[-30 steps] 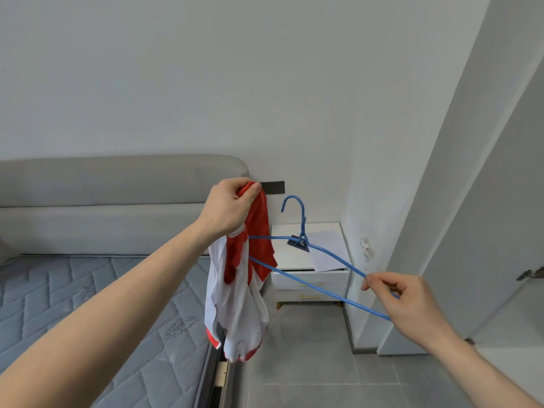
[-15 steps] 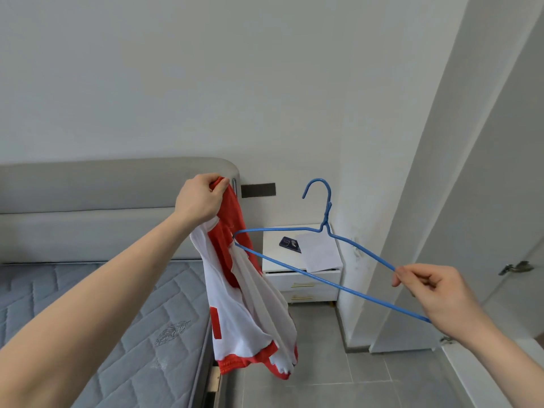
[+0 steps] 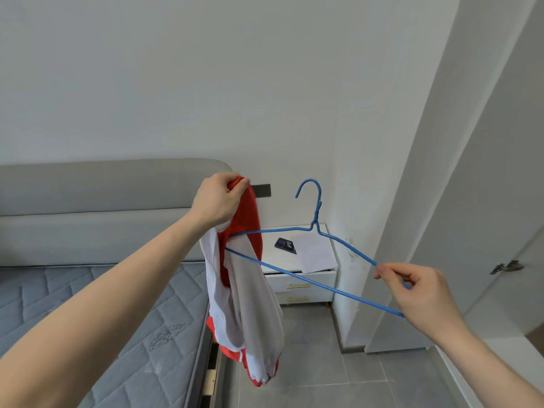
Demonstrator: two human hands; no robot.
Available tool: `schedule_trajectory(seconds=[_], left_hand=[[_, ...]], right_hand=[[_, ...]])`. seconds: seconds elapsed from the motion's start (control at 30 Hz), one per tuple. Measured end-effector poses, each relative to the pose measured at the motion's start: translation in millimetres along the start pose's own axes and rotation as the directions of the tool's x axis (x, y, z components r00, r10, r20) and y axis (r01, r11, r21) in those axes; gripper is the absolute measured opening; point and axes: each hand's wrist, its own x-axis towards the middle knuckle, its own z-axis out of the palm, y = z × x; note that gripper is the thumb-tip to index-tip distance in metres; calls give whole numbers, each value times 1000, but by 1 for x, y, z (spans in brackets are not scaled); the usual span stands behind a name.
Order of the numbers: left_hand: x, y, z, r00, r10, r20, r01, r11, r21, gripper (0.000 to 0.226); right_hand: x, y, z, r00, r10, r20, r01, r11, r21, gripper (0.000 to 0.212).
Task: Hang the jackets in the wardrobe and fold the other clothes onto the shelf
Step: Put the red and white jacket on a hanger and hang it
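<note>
hands met at chest height in front of the bed, one on each of the task's things. left hand point(image 3: 216, 200) was raised with its fingers curled tight over a bunched red edge of the red and white jacket point(image 3: 244, 287), gripping it at the very top so that the rest of the garment hung straight down in loose folds, clear of the mattress point(image 3: 123, 313) and the grey tiled floor point(image 3: 318, 357). right hand point(image 3: 421, 293) was lower and off to the right, thumb and forefinger pinching the right-hand end of the blue wire hanger point(image 3: 316, 231), with the other fingers curled loosely beneath it. the hanger lay tilted, its hook upward and its left-hand end pushed into the jacket's opening, the upper wire and the lower bar both vanishing behind the red and white fabric just under the left hand. how far inside the wire reached could not be told. behind the hanger stood a white nightstand point(image 3: 306, 285) with two gold-handled drawers, the upper one slightly open, set between the bed and a white wall corner. on its top lay a dark blue phone point(image 3: 285, 245) and just beside it a white sheet of paper point(image 3: 316, 254) that overhung the front edge. a grey padded headboard point(image 3: 94, 210) ran along the wall behind the quilted mattress, with a dark wall plate point(image 3: 263, 190) just past its end. at the far right a white door point(image 3: 506, 201) showed a metal handle point(image 3: 507, 266).
</note>
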Motion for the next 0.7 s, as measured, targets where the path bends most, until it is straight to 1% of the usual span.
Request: schedule_trajectory(seconds=[0.07, 0.17, 0.27, 0.33, 0.4, 0.47, 0.5, 0.53, 0.57, 0.6, 0.63, 0.67, 0.7], left_hand=[[-6, 17, 0, 999, 32, 18, -31, 998, -58, 41], [-19, 45, -1, 996, 87, 33, -79, 980, -184, 37], [-45, 69, 1, 975, 203, 89, -172, 947, -271, 32], [-68, 77, 5, 927, 332, 175, -277, 920, -277, 29], [-84, 77, 6, 853, 435, 289, -372, 895, -247, 23], [-86, 74, -2, 794, 454, 404, -416, 891, -183, 16], [-83, 74, -9, 778, 456, 432, -427, 889, -168, 17], [-79, 74, -16, 776, 473, 417, -442, 880, -175, 20], [-74, 75, -23, 789, 511, 341, -482, 859, -171, 23], [-66, 74, -30, 795, 567, 214, -556, 823, -115, 25], [-56, 74, -35, 770, 631, 91, -635, 772, 16, 28], [-45, 72, -39, 727, 686, 18, -679, 714, 172, 36], [-35, 71, -42, 702, 712, 5, -684, 672, 284, 48]], right_hand=[[-2, -1, 15, 999, -4, -47, 6, 999, 44, 32], [-6, -4, 43, 995, 12, -103, 0, 993, 117, 29], [-9, -4, 64, 984, 67, -168, -22, 966, 258, 31], [-13, -6, 69, 974, 85, -209, -8, 939, 343, 43], [-17, -14, 69, 967, 63, -246, 39, 921, 388, 47], [-19, -21, 65, 966, 39, -256, 76, 903, 424, 45], [-18, -25, 62, 964, 30, -263, 91, 895, 436, 45], [-16, -29, 59, 962, 25, -272, 102, 889, 445, 45], [-13, -34, 54, 959, 25, -282, 111, 884, 454, 46], [-10, -39, 50, 956, 26, -294, 118, 880, 461, 46], [-7, -43, 46, 951, 23, -308, 129, 876, 464, 46], [-4, -47, 43, 948, 15, -317, 143, 871, 470, 45], [-2, -49, 41, 945, 12, -326, 154, 865, 478, 46]])
